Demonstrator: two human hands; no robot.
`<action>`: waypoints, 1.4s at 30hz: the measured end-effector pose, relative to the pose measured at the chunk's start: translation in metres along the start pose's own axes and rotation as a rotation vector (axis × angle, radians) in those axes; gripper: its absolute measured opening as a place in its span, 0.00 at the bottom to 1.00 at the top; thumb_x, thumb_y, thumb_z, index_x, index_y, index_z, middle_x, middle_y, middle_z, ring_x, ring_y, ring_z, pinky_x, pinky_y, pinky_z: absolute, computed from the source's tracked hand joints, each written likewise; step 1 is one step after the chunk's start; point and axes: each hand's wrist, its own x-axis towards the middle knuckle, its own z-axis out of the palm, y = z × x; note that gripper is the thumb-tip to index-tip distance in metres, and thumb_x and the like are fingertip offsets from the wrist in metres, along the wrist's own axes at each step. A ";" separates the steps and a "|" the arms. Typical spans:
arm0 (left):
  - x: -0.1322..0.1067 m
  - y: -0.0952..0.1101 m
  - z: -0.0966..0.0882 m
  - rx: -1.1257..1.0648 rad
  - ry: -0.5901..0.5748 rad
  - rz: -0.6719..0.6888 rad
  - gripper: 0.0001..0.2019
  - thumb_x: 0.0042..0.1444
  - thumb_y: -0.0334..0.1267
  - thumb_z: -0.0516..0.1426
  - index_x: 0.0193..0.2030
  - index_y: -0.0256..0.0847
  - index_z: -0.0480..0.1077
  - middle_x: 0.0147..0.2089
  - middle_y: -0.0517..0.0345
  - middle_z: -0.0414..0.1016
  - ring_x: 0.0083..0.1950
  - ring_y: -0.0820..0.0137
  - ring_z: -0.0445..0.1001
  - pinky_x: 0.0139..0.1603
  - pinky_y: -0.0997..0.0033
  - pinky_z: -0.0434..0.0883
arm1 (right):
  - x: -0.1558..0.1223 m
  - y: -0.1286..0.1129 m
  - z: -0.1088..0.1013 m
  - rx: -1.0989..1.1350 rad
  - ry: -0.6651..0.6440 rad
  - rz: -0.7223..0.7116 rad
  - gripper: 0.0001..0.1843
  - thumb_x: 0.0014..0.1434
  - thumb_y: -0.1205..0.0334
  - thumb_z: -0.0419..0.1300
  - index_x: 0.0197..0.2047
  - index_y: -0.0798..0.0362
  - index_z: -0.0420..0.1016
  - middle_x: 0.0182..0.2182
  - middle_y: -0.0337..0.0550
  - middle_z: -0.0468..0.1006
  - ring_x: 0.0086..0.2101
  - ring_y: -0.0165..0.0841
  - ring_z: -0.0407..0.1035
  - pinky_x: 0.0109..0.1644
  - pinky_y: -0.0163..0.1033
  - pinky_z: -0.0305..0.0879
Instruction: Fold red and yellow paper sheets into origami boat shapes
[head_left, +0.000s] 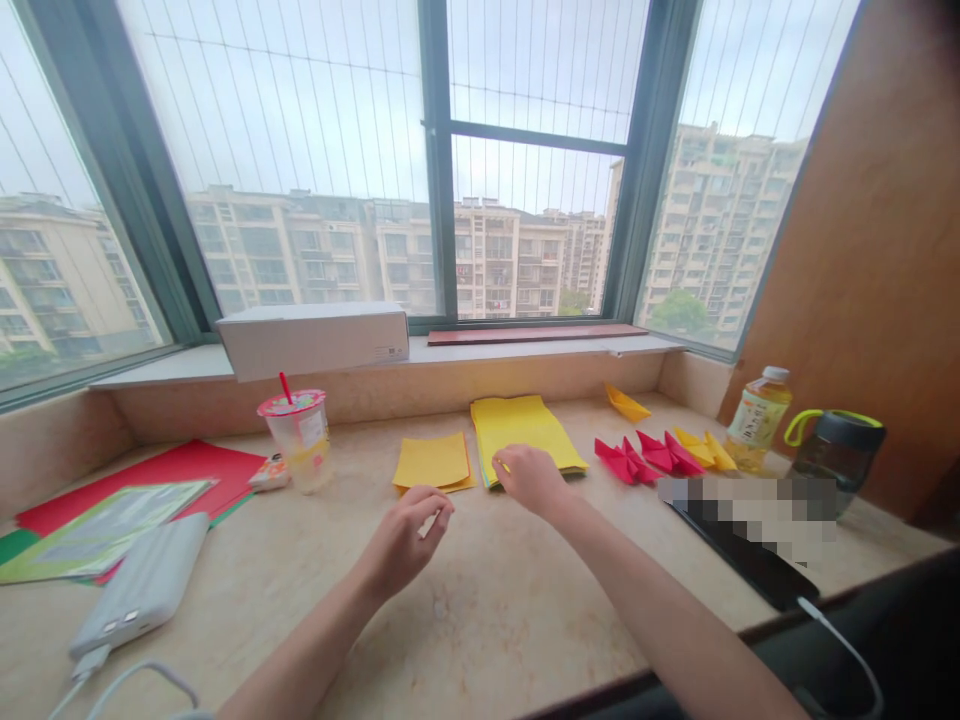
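My left hand hovers over the tabletop, fingers curled and thumb close to the fingertips; I see nothing held in it. Just beyond it lies a small pile of orange-yellow paper squares. My right hand is over the front left part of a stack of yellow paper sheets, its fingers bent together. Whether they pinch a sheet is hidden. To the right sit folded paper pieces: two magenta ones, a yellow one, and a yellow boat-like one farther back.
A lidded plastic cup with a straw and a grey power bank stand left, near red paper. On the right are a drink bottle, a dark water bottle and a black phone-like device on a cable. A white box rests on the sill.
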 end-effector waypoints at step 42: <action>-0.001 -0.006 0.006 -0.077 -0.036 -0.009 0.13 0.64 0.40 0.52 0.33 0.40 0.76 0.38 0.51 0.78 0.40 0.67 0.74 0.42 0.70 0.71 | -0.013 0.058 0.018 0.384 0.121 0.124 0.13 0.63 0.59 0.57 0.39 0.51 0.83 0.39 0.45 0.85 0.40 0.39 0.78 0.47 0.39 0.69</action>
